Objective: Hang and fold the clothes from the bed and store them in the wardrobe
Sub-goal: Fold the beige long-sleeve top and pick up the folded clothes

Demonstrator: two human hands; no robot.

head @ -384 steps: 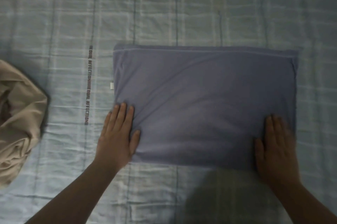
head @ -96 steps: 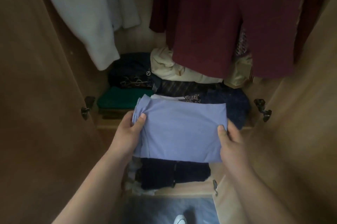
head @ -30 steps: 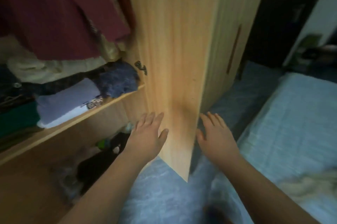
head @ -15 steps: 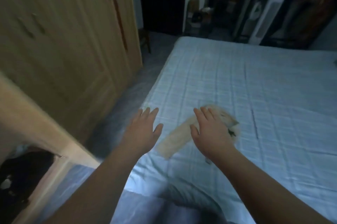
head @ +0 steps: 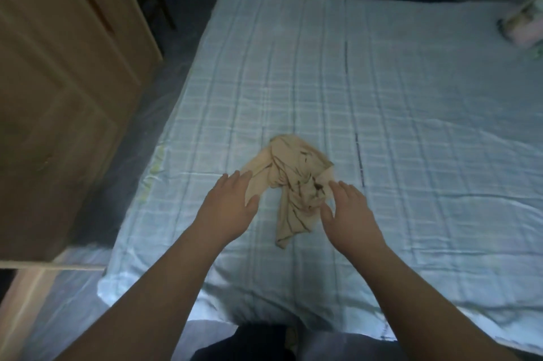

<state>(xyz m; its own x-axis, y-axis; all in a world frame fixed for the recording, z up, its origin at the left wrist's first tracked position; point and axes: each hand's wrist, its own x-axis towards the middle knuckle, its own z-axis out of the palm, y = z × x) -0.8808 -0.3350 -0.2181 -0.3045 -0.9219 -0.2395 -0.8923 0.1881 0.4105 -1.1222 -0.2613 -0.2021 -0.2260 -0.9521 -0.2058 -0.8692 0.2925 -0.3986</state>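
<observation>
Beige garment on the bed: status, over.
Left hand and right hand open, held out either side, gripping nothing. Beige garment crumpled, unfolded on the bed. Nothing blocking it.

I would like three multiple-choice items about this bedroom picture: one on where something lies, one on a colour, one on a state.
1. Where does the crumpled garment lie?
A. on the bed
B. on the floor
C. inside the wardrobe

2. What colour is the garment mainly?
A. purple
B. beige with dark lines
C. dark red

3. How are the left hand and the right hand?
A. both grip the garment
B. one holds a hanger
C. both open, holding nothing

Answers:
1 A, it rests on the checked light-blue sheet.
2 B, the cloth is beige with thin dark lines.
3 C, the fingers are straight on either side of the garment.
</observation>
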